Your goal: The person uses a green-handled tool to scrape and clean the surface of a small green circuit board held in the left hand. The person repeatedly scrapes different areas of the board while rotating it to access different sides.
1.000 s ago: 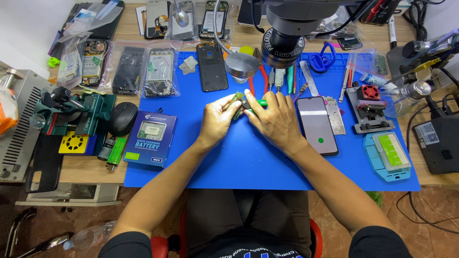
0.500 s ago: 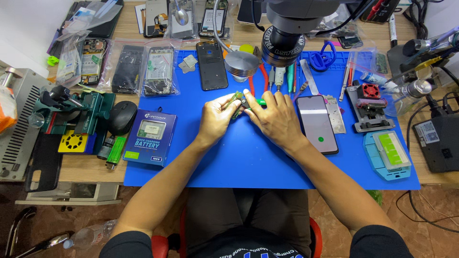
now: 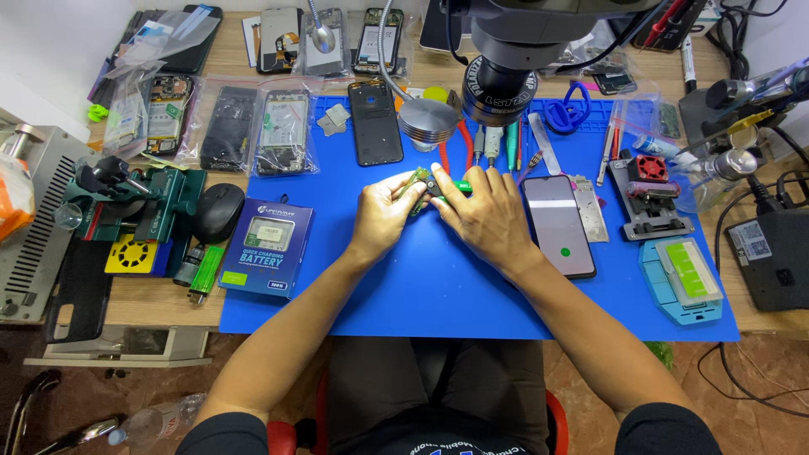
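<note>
Both my hands meet over the middle of a blue work mat [image 3: 438, 295]. My left hand [image 3: 381, 215] pinches one end of a small green circuit board [image 3: 419, 182]. My right hand [image 3: 482, 215] grips the board's other end, its fingers partly covering it. A green-handled tool [image 3: 462, 183] lies just behind my right fingers. A black phone [image 3: 557, 226] with a lit screen lies face up just right of my right hand.
A microscope head [image 3: 506, 59] hangs over the mat's far edge, with a round metal lamp [image 3: 427, 123] beside it. A blue battery box [image 3: 267, 246] and a black mouse [image 3: 218, 211] sit left. Bagged phone parts [image 3: 282, 131] line the back. Soldering gear [image 3: 771, 253] stands at the right.
</note>
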